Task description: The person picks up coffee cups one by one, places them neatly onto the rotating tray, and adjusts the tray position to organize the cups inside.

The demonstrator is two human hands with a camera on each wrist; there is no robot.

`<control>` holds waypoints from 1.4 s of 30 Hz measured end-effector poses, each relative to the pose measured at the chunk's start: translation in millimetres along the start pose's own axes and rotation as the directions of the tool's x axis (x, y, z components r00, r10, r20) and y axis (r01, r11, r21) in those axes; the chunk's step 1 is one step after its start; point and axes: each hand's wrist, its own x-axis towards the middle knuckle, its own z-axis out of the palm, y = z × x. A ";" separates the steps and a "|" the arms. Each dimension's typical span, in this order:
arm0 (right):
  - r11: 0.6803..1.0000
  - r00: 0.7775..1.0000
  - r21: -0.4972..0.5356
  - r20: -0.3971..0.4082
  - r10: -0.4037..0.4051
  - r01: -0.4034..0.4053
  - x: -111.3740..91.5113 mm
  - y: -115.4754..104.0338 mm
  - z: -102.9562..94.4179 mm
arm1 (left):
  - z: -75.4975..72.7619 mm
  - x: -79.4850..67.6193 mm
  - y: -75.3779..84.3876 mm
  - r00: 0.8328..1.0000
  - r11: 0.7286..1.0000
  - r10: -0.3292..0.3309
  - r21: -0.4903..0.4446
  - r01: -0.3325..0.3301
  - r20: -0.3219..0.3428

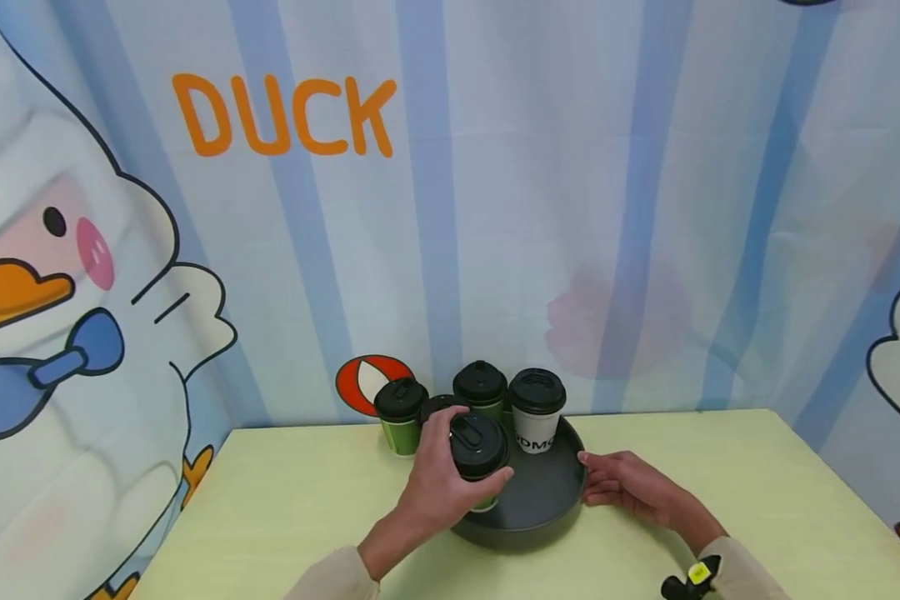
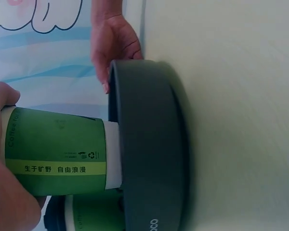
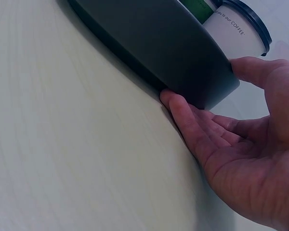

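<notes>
My left hand grips a green paper coffee cup with a black lid, fingers on one side and thumb on the other. The cup's base overlaps the near-left rim of a round dark grey tray. My right hand pinches the tray's right edge; in the right wrist view its thumb is at the rim and its fingers are under the base. On the tray stand a white cup and a green cup, both black-lidded. Another black lid is partly hidden behind my left hand.
A green cup with a black lid stands to the left of the tray, near the back of the pale yellow table. Right behind the table hangs a blue-striped curtain printed with cartoon ducks.
</notes>
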 end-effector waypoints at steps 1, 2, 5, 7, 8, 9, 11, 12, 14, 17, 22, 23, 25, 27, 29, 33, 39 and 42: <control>1.000 1.000 -0.001 0.002 0.000 0.000 0.4 0.6 0.1 | 2.3 -1.3 -1.5 1.000 1.000 0.000 0.004 0.000 0.004; 1.000 1.000 0.000 0.004 0.000 0.000 0.7 0.9 0.3 | 4.4 -2.5 -3.0 1.000 1.000 0.003 0.012 -0.003 0.007; 1.000 1.000 -0.001 0.001 0.001 -0.001 1.3 1.2 0.5 | 8.9 -6.4 -6.8 1.000 0.999 0.016 0.045 -0.017 0.020; 1.000 1.000 -0.004 -0.001 -0.005 0.005 1.5 1.2 0.4 | 11.4 -8.6 -8.9 0.999 0.996 0.021 0.084 -0.024 0.026; 1.000 1.000 -0.005 -0.001 -0.007 0.007 1.6 1.3 0.3 | 12.4 -9.7 -9.9 0.999 0.994 0.027 0.109 -0.029 0.026; 1.000 1.000 -0.008 -0.001 -0.009 0.009 1.6 1.3 0.3 | 13.6 -10.9 -11.0 0.999 0.991 0.030 0.132 -0.033 0.026; 1.000 1.000 -0.007 0.001 -0.008 0.008 1.7 1.3 0.3 | 15.5 -12.9 -12.7 0.999 0.984 0.036 0.173 -0.039 0.020; 1.000 1.000 -0.004 0.001 -0.006 0.006 1.8 1.2 0.3 | 16.4 -13.8 -13.4 0.999 0.980 0.039 0.193 -0.042 0.018; 1.000 1.000 -0.001 0.004 -0.002 0.002 1.4 0.9 0.2 | 18.2 -15.0 -14.1 0.999 0.976 0.046 0.215 -0.047 0.008; 1.000 1.000 -0.003 0.014 0.001 -0.001 0.3 -0.4 0.4 | 20.4 -15.4 -13.9 0.999 0.970 0.039 0.240 -0.038 0.002; 1.000 1.000 -0.002 0.024 0.000 0.000 -1.6 -1.2 1.4 | 22.4 -14.7 -13.3 0.999 0.952 0.030 0.303 -0.032 0.012; 1.000 1.000 -0.001 0.024 -0.002 0.002 -1.6 -0.9 1.5 | 22.2 -14.8 -13.1 0.999 0.948 0.030 0.316 -0.034 0.017; 1.000 1.000 0.000 0.022 -0.002 0.002 -1.9 -0.9 1.8 | 21.3 -14.7 -12.5 0.999 0.940 0.025 0.340 -0.033 0.027; 1.000 1.000 -0.001 0.022 -0.002 0.002 -2.3 -1.2 2.0 | 19.7 -14.1 -11.7 0.999 0.926 0.015 0.377 -0.029 0.039; 1.000 1.000 -0.003 0.019 -0.002 0.002 -2.8 -1.9 2.3 | 17.3 -13.1 -10.5 0.999 0.907 0.009 0.420 -0.029 0.050; 1.000 1.000 -0.007 0.015 -0.001 0.001 -3.4 -3.1 2.1 | 13.5 -10.9 -8.1 0.998 0.861 0.013 0.507 -0.043 0.064; 1.000 1.000 -0.007 0.015 -0.009 0.009 -2.7 -2.2 2.4 | 12.2 -10.7 -5.1 0.998 0.829 -0.001 0.558 -0.038 0.070; 1.000 1.000 -0.005 0.012 -0.011 0.011 -2.2 -0.4 3.0 | 11.7 -11.6 -4.5 0.998 0.822 -0.014 0.570 -0.026 0.065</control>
